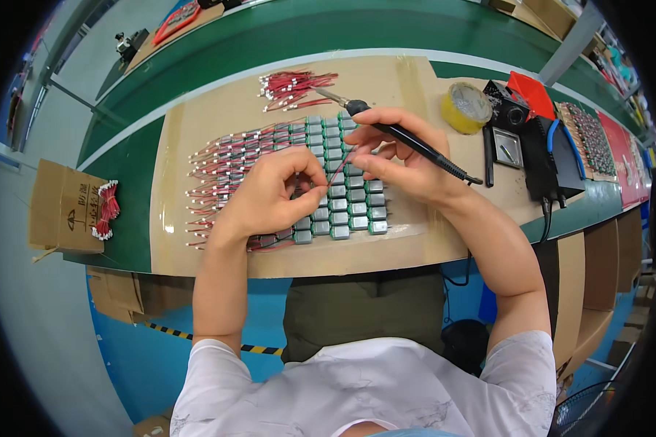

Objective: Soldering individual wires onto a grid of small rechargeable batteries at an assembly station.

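Observation:
My right hand point(408, 156) is closed around a black soldering iron point(436, 156), its metal tip angled up and to the left over the work. The same hand's fingertips also meet a thin red wire point(337, 173). At the other end of that wire, the thumb and forefinger of my left hand point(270, 193) are pinched together. Both hands hover above rows of small grey block-shaped parts with green ends point(339, 218). Toward the left, many of these parts have red and black leads with white connectors point(204, 193). My left hand hides some of the rows.
Loose red leads point(295, 87) lie at the back of the cardboard sheet point(386, 80). Right of the rows are a yellow tape roll or tub point(466, 108), black soldering stand point(506, 108), blue-handled tool point(574, 149) and red bin point(532, 93). A carton point(65, 204) with bundled leads point(106, 210) stands left.

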Available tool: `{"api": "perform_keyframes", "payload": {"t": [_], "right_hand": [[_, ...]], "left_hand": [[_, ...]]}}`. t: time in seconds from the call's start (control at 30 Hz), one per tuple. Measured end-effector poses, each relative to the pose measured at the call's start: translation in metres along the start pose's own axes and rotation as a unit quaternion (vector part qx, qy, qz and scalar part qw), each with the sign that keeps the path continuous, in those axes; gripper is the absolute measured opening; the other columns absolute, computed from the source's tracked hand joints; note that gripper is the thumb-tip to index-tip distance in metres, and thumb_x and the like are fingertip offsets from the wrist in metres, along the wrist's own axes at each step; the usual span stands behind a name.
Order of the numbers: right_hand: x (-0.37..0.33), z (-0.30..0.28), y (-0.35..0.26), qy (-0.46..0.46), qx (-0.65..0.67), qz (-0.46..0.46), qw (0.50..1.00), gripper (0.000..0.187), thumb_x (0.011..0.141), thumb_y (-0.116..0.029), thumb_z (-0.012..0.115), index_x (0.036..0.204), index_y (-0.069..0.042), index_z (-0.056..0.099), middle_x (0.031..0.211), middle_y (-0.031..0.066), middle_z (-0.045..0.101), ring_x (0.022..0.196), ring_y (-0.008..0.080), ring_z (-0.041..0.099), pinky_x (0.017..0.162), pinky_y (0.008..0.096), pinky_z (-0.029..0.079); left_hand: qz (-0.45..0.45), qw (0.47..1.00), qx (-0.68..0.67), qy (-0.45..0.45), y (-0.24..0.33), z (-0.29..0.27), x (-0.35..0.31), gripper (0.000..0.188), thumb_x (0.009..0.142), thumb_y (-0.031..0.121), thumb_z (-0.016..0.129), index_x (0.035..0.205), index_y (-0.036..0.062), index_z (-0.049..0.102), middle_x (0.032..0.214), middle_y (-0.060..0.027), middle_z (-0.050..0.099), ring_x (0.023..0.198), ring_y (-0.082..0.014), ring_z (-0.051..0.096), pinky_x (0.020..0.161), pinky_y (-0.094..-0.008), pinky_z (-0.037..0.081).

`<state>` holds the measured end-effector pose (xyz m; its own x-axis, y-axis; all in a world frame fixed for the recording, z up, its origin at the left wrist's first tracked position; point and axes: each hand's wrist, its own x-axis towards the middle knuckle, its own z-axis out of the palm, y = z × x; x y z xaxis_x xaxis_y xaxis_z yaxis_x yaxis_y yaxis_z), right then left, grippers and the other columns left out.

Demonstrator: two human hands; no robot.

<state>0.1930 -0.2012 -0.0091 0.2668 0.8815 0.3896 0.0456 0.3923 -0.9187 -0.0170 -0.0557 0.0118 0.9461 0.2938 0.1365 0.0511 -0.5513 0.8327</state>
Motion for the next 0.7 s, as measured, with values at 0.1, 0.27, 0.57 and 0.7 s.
{"api": "perform_keyframes", "payload": {"t": [0.1, 0.27, 0.57, 0.7], "right_hand": [[-0.002, 0.005, 0.002, -0.008, 0.008, 0.022, 1.0, 0.04, 0.089, 0.002, 0.076, 0.128, -0.002, 0.067, 0.106, 0.0117, 0.073, 0.094, 0.0139, 0.072, 0.071, 0.026, 0.064], [-0.007, 0.004, 0.004, -0.003, 0.028, 0.031, 0.999, 0.03, 0.093, 0.005, 0.072, 0.122, 0.002, 0.068, 0.102, 0.0123, 0.074, 0.09, 0.0158, 0.074, 0.073, 0.0279, 0.064], [-0.014, 0.021, 0.009, 0.02, -0.061, -0.017, 0.998, 0.027, 0.092, 0.002, 0.076, 0.118, -0.002, 0.072, 0.103, 0.0092, 0.075, 0.09, 0.0146, 0.075, 0.067, 0.0259, 0.062], [-0.013, 0.022, 0.009, 0.013, -0.077, -0.02, 0.997, 0.027, 0.091, 0.002, 0.077, 0.118, -0.002, 0.072, 0.104, 0.0091, 0.075, 0.09, 0.0147, 0.075, 0.068, 0.026, 0.062]], "left_hand": [[0.036, 0.999, 0.001, -0.004, -0.004, 0.004, -0.001, 0.008, 0.082, 0.0, 0.071, 0.088, 0.0023, 0.066, 0.089, -0.0002, 0.063, 0.066, -0.0042, 0.05, 0.054, -0.0213, 0.037], [-0.002, 1.0, -0.011, -0.002, 0.002, 0.005, 0.0, 0.016, 0.082, 0.003, 0.074, 0.098, -0.0002, 0.07, 0.091, -0.0027, 0.068, 0.071, -0.0069, 0.056, 0.06, -0.0221, 0.044], [-0.058, 0.985, -0.149, 0.06, 0.0, 0.013, 0.007, 0.014, 0.094, 0.001, 0.074, 0.106, -0.0061, 0.075, 0.095, -0.0102, 0.078, 0.088, -0.0143, 0.075, 0.076, -0.0252, 0.06], [-0.06, 0.974, -0.198, 0.089, -0.003, 0.014, 0.008, 0.011, 0.093, 0.006, 0.077, 0.1, -0.0035, 0.078, 0.083, -0.0056, 0.076, 0.076, -0.0079, 0.069, 0.067, -0.0237, 0.056]]}}
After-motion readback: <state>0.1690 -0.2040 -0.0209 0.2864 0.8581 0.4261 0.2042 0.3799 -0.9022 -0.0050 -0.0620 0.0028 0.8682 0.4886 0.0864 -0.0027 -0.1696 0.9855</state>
